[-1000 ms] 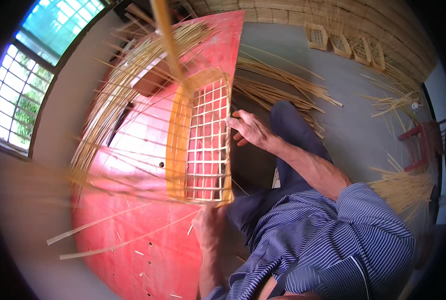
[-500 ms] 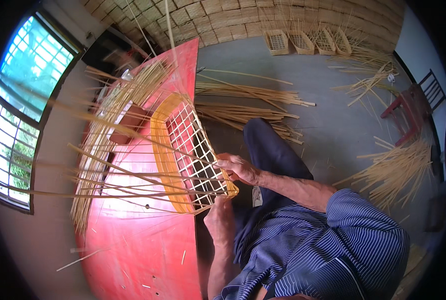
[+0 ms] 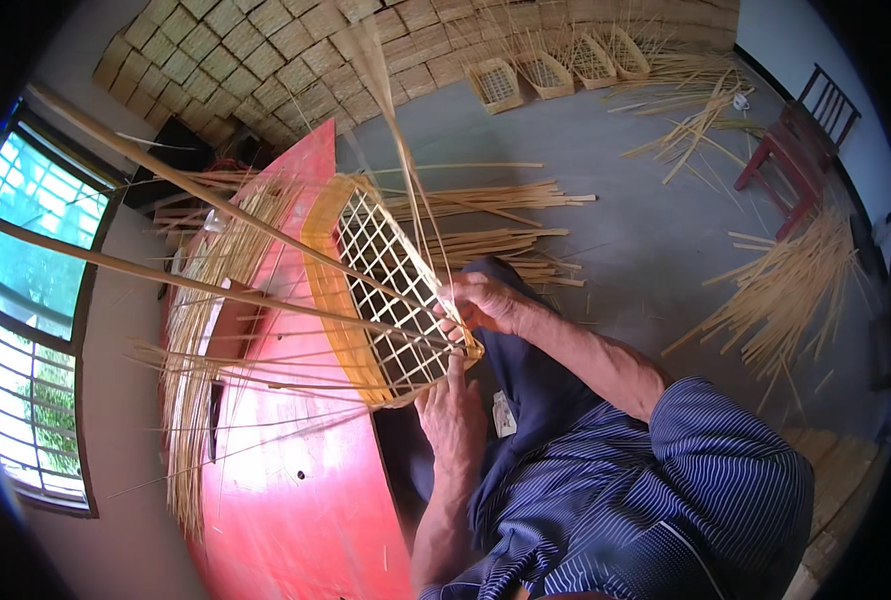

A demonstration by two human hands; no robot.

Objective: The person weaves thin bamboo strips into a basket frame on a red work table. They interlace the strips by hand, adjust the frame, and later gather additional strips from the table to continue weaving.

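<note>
A half-woven basket (image 3: pixel 328 290) of pale split strips, with an open lattice bottom and a yellow-brown woven side band, lies tilted over the edge of a red board. Long loose strips fan out from it to the left and upward. My right hand (image 3: pixel 486 300) is closed on the basket's rim near its right end, thumb and fingers pinched at thin strips there. At the nearest corner my left hand (image 3: pixel 454 425) grips from below, its index finger pressed up against the lattice. The fingertips of both hands are partly hidden by the weave.
The red board (image 3: pixel 306 520) carries a bundle of thin strips (image 3: pixel 191 370) and a brown block (image 3: pixel 234 325). More strip bundles (image 3: pixel 506 200) lie on the floor. Several unfinished baskets (image 3: pixel 494 85) stand by the far wall, with a dark red chair (image 3: pixel 791 170) at the right.
The view has shifted. Long strips near the right hand now stand up from the rim, and others sweep up across the left. My left index finger has moved up onto the basket's corner.
</note>
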